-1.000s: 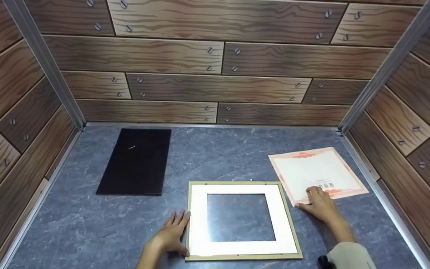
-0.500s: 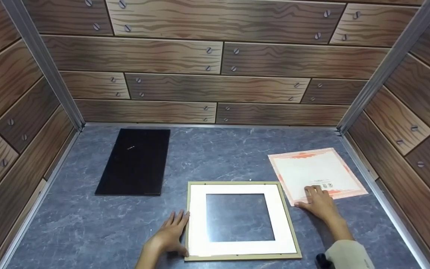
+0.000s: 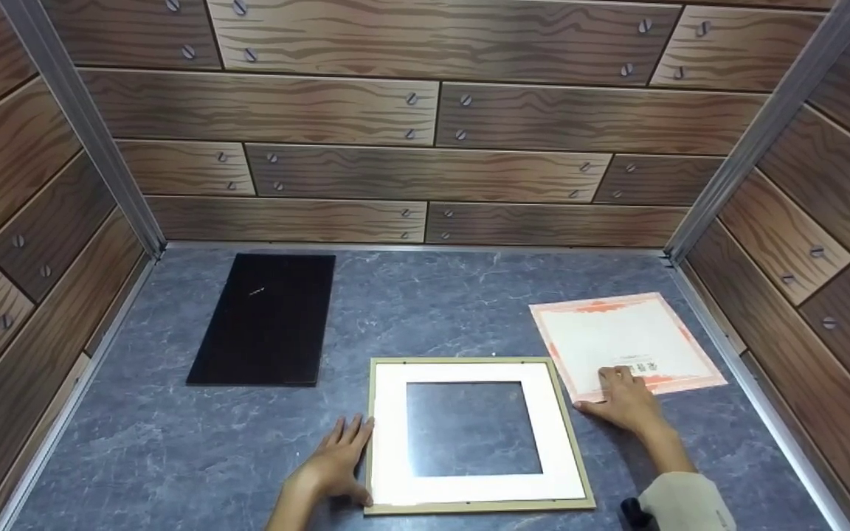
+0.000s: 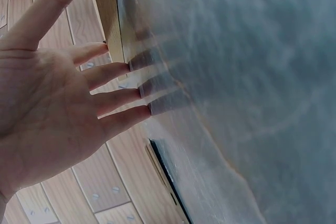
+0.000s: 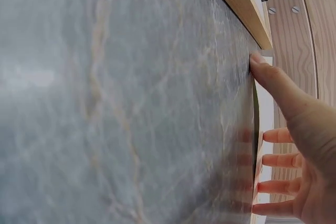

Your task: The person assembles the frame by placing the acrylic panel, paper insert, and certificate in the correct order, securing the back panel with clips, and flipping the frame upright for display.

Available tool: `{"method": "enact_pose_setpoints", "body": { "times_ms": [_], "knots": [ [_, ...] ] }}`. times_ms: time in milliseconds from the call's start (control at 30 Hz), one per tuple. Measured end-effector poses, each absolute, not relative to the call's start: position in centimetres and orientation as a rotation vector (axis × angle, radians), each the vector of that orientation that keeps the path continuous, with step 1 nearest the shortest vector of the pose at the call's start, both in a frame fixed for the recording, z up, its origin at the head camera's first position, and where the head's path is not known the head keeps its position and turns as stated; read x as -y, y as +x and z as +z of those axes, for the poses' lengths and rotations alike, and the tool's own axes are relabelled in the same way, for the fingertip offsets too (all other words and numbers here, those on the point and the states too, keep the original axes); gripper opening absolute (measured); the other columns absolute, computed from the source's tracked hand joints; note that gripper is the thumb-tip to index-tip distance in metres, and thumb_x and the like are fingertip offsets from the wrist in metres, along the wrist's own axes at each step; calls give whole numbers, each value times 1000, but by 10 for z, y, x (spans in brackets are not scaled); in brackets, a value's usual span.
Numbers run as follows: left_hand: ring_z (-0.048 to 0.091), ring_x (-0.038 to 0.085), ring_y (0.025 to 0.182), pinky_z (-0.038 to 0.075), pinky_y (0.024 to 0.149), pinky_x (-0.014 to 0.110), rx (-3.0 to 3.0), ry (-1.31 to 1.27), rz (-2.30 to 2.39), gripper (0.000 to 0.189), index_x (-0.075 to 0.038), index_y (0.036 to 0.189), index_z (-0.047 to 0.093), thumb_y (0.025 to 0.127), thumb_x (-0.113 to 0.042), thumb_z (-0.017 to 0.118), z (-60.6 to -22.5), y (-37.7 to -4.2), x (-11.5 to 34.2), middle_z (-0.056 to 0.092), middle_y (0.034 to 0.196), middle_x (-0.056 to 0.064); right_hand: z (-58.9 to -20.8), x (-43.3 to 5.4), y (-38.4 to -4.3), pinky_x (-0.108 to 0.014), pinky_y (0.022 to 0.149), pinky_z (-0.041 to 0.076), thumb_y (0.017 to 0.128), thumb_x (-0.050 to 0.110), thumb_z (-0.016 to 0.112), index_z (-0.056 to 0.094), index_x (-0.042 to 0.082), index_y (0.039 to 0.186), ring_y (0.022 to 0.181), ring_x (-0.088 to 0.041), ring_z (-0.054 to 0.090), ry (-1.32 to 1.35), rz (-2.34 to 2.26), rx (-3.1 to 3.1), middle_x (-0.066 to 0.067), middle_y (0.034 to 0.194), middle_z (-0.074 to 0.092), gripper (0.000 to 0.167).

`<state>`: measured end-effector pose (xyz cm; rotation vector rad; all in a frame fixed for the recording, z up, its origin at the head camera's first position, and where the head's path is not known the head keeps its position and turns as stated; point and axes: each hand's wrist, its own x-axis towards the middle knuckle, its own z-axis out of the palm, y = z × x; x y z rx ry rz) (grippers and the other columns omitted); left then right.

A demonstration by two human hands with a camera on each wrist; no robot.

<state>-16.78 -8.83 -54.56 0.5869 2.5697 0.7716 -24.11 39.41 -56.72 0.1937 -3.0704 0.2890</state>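
A gold-edged picture frame [image 3: 480, 509] with a white mat [image 3: 388, 435] lies flat, and the dark table shows through its square window. My left hand [image 3: 335, 461] touches the left side of the frame, its fingers spread at the edge and the thumb near the lower corner. In the left wrist view, the fingertips [image 4: 140, 94] reach the table beside the frame's side [image 4: 106, 11]. My right hand [image 3: 630, 402] rests its fingers on a white sheet [image 3: 609, 332] with an orange-pink border. Its thumb [image 5: 265, 72] is down at the sheet's near corner, close to the frame.
A black rectangular panel [image 3: 263, 321] lies at the back left of the dark marbled table [image 3: 425, 302]. Walls printed with wood planks [image 3: 425, 169] surround the table, with metal rails [image 3: 786, 435] along the edges. A black wrist device [image 3: 637, 512] sits by the right sleeve.
My right thumb has edged slightly left, toward the frame, at the sheet's corner. The left hand and the frame have stayed in place.
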Motion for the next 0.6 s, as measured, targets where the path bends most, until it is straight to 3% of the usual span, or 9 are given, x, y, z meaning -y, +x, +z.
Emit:
{"method": "enact_pose_setpoints", "body": {
  "times_ms": [600],
  "knots": [
    [9,50,130,15,102,59,-2532,553,742,107,3,142,25,59,-26,86,-548,-172,89,19,144,30,-569,-392,-243,-58,58,43,68,44,76,53,-7,113,78,-49,52,238,231,2906,-29,98,53,72]
  ]
}}
